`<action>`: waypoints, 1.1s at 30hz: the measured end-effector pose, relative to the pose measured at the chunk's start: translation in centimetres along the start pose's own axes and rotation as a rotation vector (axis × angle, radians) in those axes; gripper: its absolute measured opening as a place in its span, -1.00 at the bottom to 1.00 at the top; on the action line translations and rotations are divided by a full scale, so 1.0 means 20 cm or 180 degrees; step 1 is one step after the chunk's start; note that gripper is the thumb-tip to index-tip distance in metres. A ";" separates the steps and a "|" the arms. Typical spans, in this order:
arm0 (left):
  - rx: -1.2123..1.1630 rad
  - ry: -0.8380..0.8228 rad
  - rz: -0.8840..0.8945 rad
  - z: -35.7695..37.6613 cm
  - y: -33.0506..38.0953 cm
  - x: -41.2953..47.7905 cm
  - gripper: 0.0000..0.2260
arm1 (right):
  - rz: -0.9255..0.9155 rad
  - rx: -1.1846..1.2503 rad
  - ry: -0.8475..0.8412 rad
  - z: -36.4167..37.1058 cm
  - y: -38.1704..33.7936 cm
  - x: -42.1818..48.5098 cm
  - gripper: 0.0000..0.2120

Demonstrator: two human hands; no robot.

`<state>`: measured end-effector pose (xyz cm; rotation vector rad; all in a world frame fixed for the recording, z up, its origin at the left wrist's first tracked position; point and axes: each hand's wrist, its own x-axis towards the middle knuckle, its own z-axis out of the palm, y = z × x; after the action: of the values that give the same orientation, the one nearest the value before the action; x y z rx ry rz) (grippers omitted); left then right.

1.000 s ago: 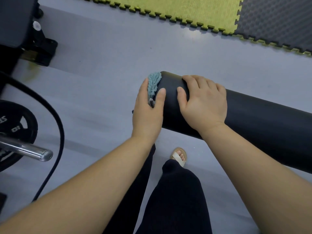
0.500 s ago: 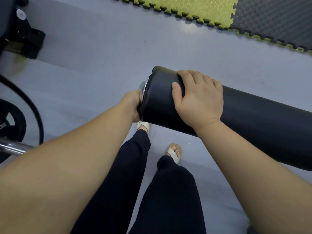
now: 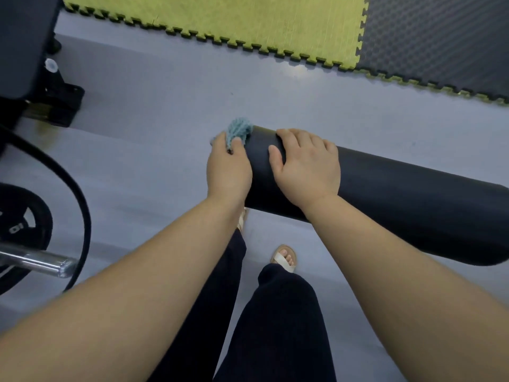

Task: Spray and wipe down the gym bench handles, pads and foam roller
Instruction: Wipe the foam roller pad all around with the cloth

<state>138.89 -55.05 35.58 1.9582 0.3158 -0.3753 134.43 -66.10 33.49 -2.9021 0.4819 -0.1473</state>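
A long black foam roller (image 3: 399, 199) runs from the centre to the right edge, held above the grey floor. My left hand (image 3: 228, 169) presses a teal cloth (image 3: 239, 132) against the roller's left end face; most of the cloth is hidden under the palm. My right hand (image 3: 307, 164) lies flat on top of the roller just beside that end, fingers spread over its curve. No spray bottle is in view.
A chrome barbell end (image 3: 41, 264), a black weight plate (image 3: 24, 216) and a black cable (image 3: 80, 205) sit at the left. A dark bench frame (image 3: 30, 78) fills the upper left. Yellow-green (image 3: 220, 17) and black (image 3: 440, 37) puzzle mats lie beyond. My legs and sandals are below.
My left hand has come back up from the lower side of the roller's end to its upper part, and the teal cloth shows again. My right hand stays on the roller.
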 end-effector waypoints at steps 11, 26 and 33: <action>0.0540 -0.0713 -0.0403 0.02 0.06 0.28 -0.83 | -0.0052 -0.0067 0.0118 0.02 0.01 -0.01 -0.50; 0.0714 -0.0943 0.0728 -0.13 0.07 -0.47 -0.82 | 0.0672 0.2256 -0.0165 -0.22 0.01 -0.19 -0.65; -0.1469 -0.3040 -0.1256 0.10 0.18 -0.72 -0.62 | 0.2105 0.4712 0.0350 -0.39 0.08 -0.63 -0.46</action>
<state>126.86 -59.16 43.62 1.0882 0.1331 -1.3012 121.15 -64.79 39.99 -1.2345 0.8250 -0.3558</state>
